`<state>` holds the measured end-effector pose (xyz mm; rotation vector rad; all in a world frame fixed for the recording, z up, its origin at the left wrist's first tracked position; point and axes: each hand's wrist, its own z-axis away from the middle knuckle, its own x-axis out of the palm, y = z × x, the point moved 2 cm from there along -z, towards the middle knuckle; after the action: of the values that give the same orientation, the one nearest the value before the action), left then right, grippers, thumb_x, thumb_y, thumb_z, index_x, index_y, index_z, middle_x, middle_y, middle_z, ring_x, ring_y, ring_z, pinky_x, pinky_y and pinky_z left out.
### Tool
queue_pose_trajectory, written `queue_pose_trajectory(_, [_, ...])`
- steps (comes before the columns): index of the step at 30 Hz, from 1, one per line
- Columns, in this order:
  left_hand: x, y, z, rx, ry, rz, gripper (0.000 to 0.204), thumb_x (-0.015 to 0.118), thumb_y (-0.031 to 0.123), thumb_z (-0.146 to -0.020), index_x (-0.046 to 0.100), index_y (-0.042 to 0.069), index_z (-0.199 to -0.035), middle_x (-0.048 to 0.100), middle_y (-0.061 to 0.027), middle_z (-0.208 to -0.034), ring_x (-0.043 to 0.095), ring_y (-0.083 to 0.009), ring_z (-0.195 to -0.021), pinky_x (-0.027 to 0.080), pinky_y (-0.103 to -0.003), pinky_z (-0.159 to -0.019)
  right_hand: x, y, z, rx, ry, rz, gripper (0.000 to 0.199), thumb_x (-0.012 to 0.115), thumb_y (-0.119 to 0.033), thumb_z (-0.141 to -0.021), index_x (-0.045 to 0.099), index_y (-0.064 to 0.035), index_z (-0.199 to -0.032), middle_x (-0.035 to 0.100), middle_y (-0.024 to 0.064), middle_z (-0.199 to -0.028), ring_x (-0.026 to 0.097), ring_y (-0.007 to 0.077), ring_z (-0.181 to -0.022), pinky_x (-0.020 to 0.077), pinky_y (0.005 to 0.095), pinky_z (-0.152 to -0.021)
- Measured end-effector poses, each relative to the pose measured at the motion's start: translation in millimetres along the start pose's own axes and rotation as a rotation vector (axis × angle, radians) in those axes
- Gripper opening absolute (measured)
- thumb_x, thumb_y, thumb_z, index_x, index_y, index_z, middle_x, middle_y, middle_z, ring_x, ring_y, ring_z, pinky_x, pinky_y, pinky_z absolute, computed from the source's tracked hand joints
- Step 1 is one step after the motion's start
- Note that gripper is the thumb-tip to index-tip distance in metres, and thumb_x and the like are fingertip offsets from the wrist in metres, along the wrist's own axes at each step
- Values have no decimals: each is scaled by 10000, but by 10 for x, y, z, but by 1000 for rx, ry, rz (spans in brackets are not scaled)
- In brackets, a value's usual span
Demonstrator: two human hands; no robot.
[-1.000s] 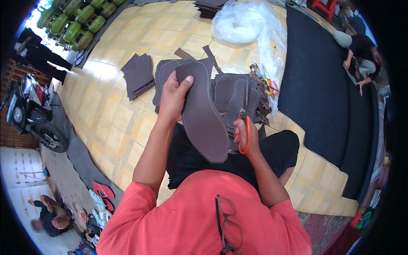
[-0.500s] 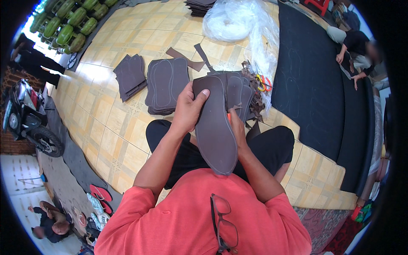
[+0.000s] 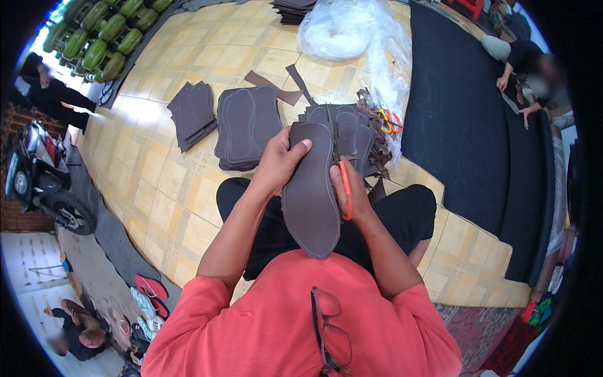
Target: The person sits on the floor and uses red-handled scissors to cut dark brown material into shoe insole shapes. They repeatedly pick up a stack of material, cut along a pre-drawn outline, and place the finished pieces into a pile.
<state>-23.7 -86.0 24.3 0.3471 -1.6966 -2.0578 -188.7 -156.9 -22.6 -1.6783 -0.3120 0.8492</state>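
The dark brown sole-shaped cutout [image 3: 309, 188] is held upright over the lap, toe end away from the person. The left hand [image 3: 281, 162] grips its upper left edge, fingers closed over the top and thumb across the face. The right hand [image 3: 349, 188] closes around orange-handled scissors [image 3: 345, 188] at the cutout's right edge. Just beyond the left hand, a stack of cut soles [image 3: 248, 125] lies on the tiled floor [image 3: 157, 169]. Left of that stack sits a pile of dark squares [image 3: 193, 113]. Beyond the right hand lie more cutouts with offcut scraps [image 3: 377, 147]. Farther out is a clear plastic bag [image 3: 342, 28]. Right of the right hand, a large dark sheet [image 3: 465, 125] covers the floor.
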Motion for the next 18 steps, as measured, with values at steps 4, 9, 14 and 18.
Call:
queue_pose_trajectory(4, [-162,19,-48,-103,-67,-9,309,591,109,-917,554,-33,-1188,661,-81,-1025,633,-109,-861,522,-260,-761,-116,86,11,59,-205,-181,493,429,-447,-998,537,-2,-815,475,32,-567,469,119,-466,386,271,-440])
queue_pose_trajectory(9, [-287,-87,-114,-169,-121,-79,291,607,111,-905,574,-30,-1157,666,-76,-988,636,-114,-818,527,-259,-716,-179,454,97,147,-285,-179,540,423,-489,-996,534,-20,-752,401,1,-470,423,116,-340,330,258,-345])
queue_pose_trajectory(14, [-623,-373,-258,19,197,71,279,627,114,-885,582,-28,-1122,657,-72,-908,631,-127,-764,522,-253,-640,-226,796,317,485,-102,-315,572,456,-534,-974,554,-12,-762,445,21,-493,440,114,-356,354,262,-330])
queue_pose_trajectory(18, [-1121,-304,-402,126,607,168,376,611,42,-865,489,-24,-1215,631,-115,-1009,646,-191,-781,569,-304,-588,-302,1069,463,543,-1,-315,573,475,-532,-972,550,0,-771,442,22,-493,436,114,-348,347,263,-324])
